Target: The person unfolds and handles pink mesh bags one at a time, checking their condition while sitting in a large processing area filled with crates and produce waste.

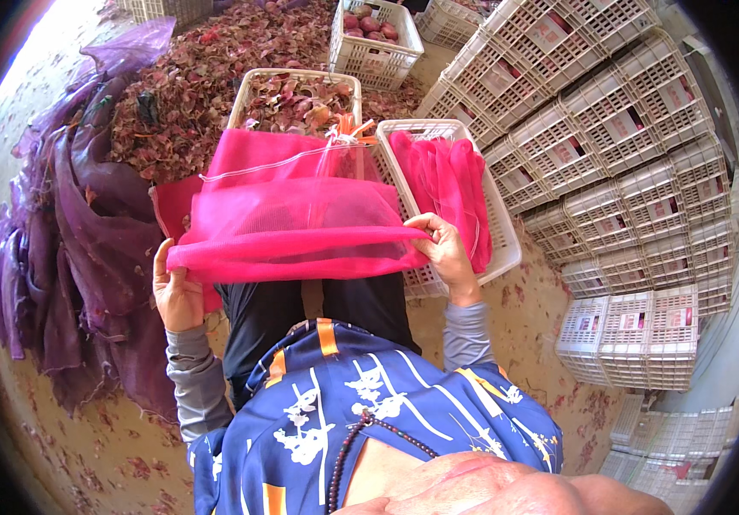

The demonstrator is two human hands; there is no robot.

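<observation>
A bright pink mesh bag (pixel 301 210) is stretched flat over my lap, its near edge rolled into a thick band. My left hand (pixel 177 287) pinches the left end of that band, and my right hand (pixel 445 251) grips the right end between thumb and fingers. A white drawstring crosses the bag's far part. Just beyond it, orange ties (pixel 350 129) stand bunched together. More folded pink mesh bags (pixel 448 184) lie in a white plastic crate (pixel 504 257) to the right of the bag.
Purple netting (pixel 99 249) lies heaped at left. A crate of dry onion skins (pixel 241 96) stands ahead, beside a large pile of skins (pixel 189 86). Farther back is a crate of onions (pixel 375 56). Stacked white crates (pixel 627 129) line the right side.
</observation>
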